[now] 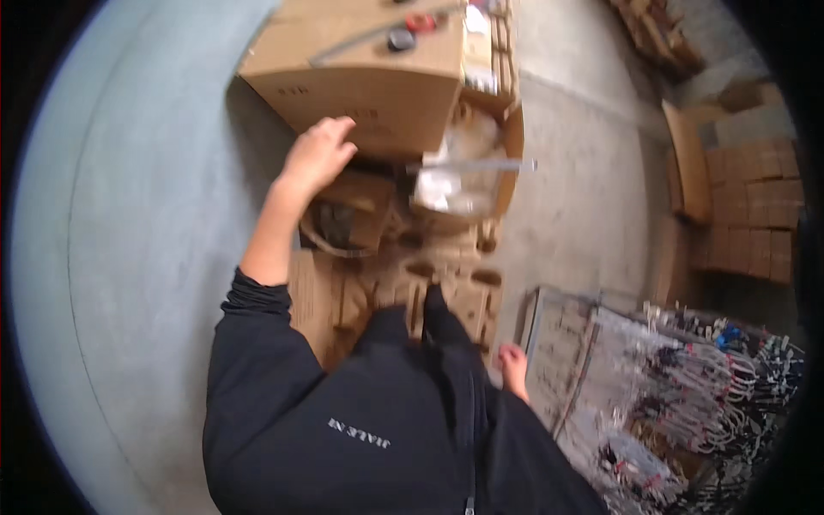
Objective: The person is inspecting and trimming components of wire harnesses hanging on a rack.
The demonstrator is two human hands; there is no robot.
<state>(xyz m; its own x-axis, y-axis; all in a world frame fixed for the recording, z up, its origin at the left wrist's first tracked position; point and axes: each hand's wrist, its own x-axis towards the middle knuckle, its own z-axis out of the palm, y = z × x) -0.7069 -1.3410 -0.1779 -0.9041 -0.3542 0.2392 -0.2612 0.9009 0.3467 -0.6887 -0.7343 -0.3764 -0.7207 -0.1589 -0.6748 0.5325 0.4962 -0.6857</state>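
My left hand (319, 154) is raised in front of the large cardboard box (378, 107), with thumb and fingers apart and nothing in it. I cannot tell whether its fingertips touch the box side. On the box top lie a long grey strip (356, 45), a black round object (401, 39) and a red object (420, 23). Beneath my left hand sits a smaller open carton (367, 199) with something dark inside. My right hand (513, 365) hangs low by my side, its fingers blurred. It is nearest to a metal-edged frame (534, 319).
An open carton (513, 137) holds clear plastic bags, with a grey bar (481, 165) across it. Brown moulded pallets (468, 296) lie at my feet. Many cable bundles (712, 378) cover the lower right. Stacked cartons (751, 206) stand far right.
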